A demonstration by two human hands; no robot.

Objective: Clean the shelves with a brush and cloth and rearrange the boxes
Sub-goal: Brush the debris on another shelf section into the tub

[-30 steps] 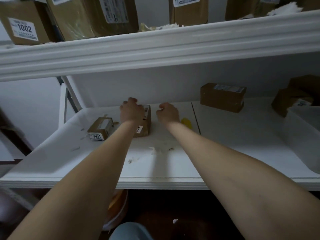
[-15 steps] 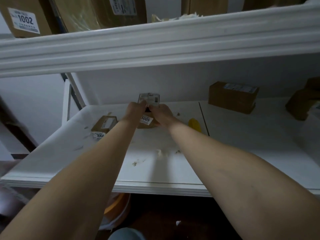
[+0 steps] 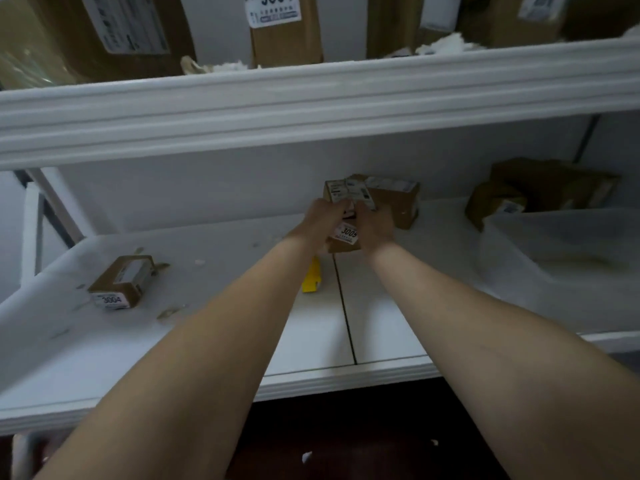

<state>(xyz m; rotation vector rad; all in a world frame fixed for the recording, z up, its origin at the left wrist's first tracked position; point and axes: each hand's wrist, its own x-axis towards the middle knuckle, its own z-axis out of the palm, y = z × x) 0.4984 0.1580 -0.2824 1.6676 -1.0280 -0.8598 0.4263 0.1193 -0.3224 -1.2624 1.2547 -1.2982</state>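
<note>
- Both arms reach over the white lower shelf [image 3: 207, 341]. The hands meet towards its back, just above the dark seam between the two shelf boards.
- The left hand [image 3: 323, 216] and the right hand [image 3: 377, 226] grasp a small cardboard box [image 3: 344, 244] between them. Their fingers are curled round its sides, left hand on the left side and right hand on the right.
- The box is tilted, and a white numbered label faces the person between the two wrists. The digits are too blurred to read for certain. I cannot tell whether its bottom edge touches the shelf.
- Just behind the held box, and partly hidden by it, a longer brown box [image 3: 398, 202] stands against the back wall.
- Well to the left, a small box marked 3004 [image 3: 121, 282] lies on the shelf, apart from both hands, with bits of debris [image 3: 169, 311] scattered near it.
- A yellow object [image 3: 311, 278] lies on the shelf beside the seam, partly under the left forearm.
- At the right are two more brown boxes [image 3: 540, 188] and a translucent bin [image 3: 554, 244].
- The upper shelf [image 3: 311, 98] carries larger labelled boxes [image 3: 284, 36].
</note>
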